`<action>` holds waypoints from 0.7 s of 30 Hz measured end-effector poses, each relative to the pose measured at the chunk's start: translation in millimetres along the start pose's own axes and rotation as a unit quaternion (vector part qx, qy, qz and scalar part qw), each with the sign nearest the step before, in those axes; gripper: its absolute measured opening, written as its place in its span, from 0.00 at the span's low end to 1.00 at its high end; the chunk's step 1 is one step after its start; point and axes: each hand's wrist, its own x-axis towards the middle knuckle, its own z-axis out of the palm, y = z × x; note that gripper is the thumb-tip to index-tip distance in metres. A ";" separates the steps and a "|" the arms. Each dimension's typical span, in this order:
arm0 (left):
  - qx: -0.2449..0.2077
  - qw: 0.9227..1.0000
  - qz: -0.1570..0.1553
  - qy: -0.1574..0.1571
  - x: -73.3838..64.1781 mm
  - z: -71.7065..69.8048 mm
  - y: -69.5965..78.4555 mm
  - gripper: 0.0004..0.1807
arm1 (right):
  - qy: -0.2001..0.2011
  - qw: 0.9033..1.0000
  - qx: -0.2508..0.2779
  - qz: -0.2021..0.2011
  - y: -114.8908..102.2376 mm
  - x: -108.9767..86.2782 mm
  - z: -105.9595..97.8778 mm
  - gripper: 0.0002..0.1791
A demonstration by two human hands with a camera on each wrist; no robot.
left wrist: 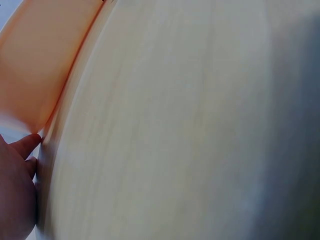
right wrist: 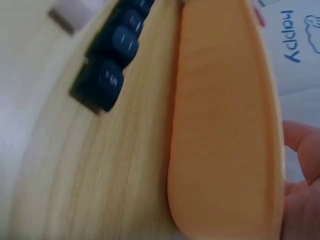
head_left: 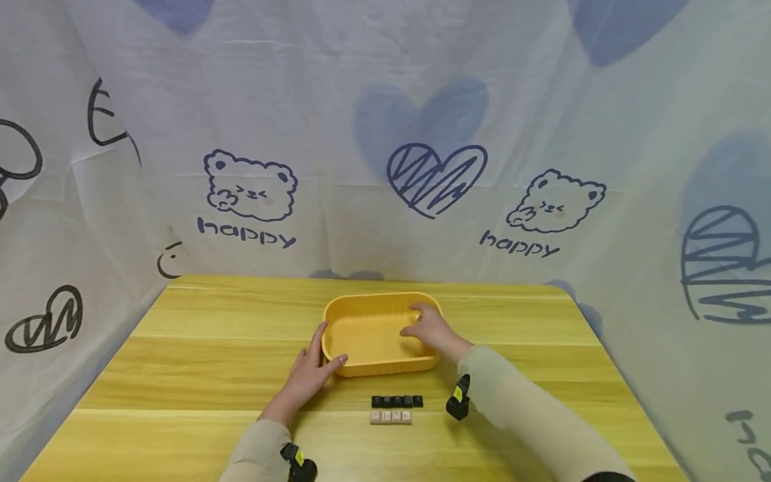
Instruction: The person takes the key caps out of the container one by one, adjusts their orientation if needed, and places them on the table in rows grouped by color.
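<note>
A yellow plastic basket [head_left: 379, 368] stands on the table. My left hand [head_left: 310, 378] rests against its near left corner, the fingers along the outer left wall and the thumb at the front rim. My right hand [head_left: 430, 329] reaches over the right rim into the basket, thumb and forefinger spread apart; I see nothing clearly held there. In front of the basket lie a row of several black keycaps [head_left: 396, 402] and, nearer, a row of several white keycaps [head_left: 390, 418]. The right wrist view shows the black keycaps [right wrist: 102, 82] close to the basket's outer wall [right wrist: 225, 115].
The wooden table [head_left: 211, 381] extends on both sides of the basket. A white cloth [head_left: 337, 221] printed with hearts and bears hangs behind the table and along both sides. Small black wrist cameras [head_left: 458, 398] are strapped to both sleeves.
</note>
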 end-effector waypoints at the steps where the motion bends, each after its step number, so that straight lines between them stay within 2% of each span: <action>1: 0.000 1.000 0.001 0.000 0.2 -0.2 -0.3 0.49 | 0.000 1.000 -0.006 0.002 1.1 2.4 1.3 0.37; 6: 0.002 1.000 0.004 0.000 0.8 -0.6 -1.7 0.49 | -0.013 0.999 -0.031 -0.020 6.3 12.2 4.6 0.35; 15: 0.002 1.000 0.007 0.003 1.7 0.0 -2.6 0.49 | -0.082 0.993 -0.035 -0.072 8.5 19.5 1.2 0.25; 21: 0.001 1.000 0.004 0.004 2.0 0.1 -2.0 0.49 | -0.122 0.987 -0.061 -0.087 8.7 23.6 0.5 0.26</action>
